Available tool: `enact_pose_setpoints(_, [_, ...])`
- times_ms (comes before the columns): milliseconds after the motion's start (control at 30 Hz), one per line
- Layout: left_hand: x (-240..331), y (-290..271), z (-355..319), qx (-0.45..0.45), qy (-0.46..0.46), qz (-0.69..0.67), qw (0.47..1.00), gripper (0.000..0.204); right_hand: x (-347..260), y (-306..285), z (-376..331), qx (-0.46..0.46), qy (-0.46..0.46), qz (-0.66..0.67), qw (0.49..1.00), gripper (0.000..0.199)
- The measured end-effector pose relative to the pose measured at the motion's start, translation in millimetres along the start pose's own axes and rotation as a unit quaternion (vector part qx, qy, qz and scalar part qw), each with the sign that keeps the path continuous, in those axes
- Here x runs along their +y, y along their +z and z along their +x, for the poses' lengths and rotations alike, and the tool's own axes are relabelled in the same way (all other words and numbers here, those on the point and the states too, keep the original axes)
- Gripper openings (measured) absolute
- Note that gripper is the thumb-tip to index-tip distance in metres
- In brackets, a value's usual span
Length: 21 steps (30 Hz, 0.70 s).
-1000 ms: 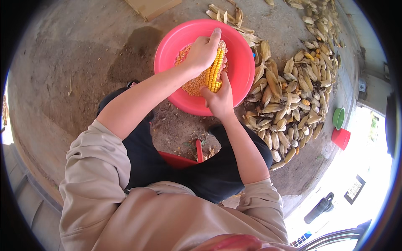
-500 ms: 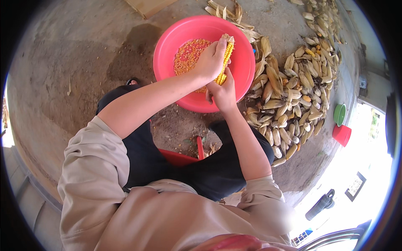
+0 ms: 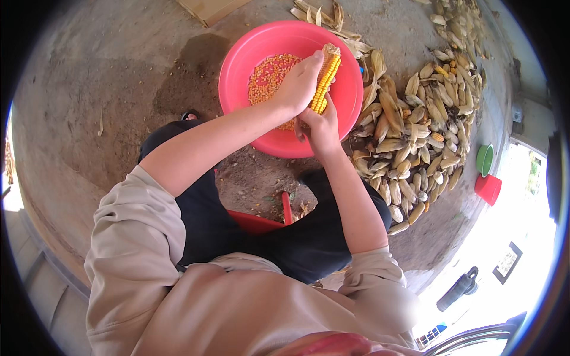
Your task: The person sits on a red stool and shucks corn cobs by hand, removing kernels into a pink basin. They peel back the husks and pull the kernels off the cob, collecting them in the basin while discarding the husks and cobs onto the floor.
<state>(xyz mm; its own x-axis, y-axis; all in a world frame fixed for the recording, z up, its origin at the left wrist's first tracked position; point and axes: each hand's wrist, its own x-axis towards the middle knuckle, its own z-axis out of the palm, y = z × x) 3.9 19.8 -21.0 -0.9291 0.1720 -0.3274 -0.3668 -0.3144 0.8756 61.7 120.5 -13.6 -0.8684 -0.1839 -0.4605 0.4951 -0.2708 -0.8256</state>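
Bare concrete floor (image 3: 107, 89), grey and rough, stained darker just left of centre. Loose dirt and scraps of husk scattered over it. Flat cardboard (image 3: 211, 9) at the top edge. On the right, a heap of corn ears (image 3: 415, 130) spread along the floor's edge. Beyond that, a green cup (image 3: 485, 159) above a red cup (image 3: 488, 188). Strong sunlight at lower right, glaring white; a dark bottle (image 3: 457, 289) lying there.

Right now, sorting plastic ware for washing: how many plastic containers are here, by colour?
Pink basin: 1
Green cup: 1
Red cup: 1
Total: 3
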Motion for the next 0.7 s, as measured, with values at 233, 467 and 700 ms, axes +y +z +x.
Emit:
enact_pose_setpoints(233, [0.9, -7.7, 1.0, 0.043, 0.169, 0.305, 0.936, 0.054, 0.6, -8.1, -6.9, -0.051, 0.016, 0.006, 0.999, 0.042])
enact_pose_setpoints(467, [-6.0, 3.8, -4.2, 0.003, 0.08, 0.05, 0.996, 0.058, -5.4, 3.0, -4.2, -0.007, -0.039, -0.069, 0.997, 0.05])
enact_pose_setpoints(700, [-1.2, -6.1, -5.5, -0.001, 0.12, 0.242, 0.963, 0.059, -0.8, -4.1, -9.4, -0.066, -0.013, 0.001, 0.998, 0.055])
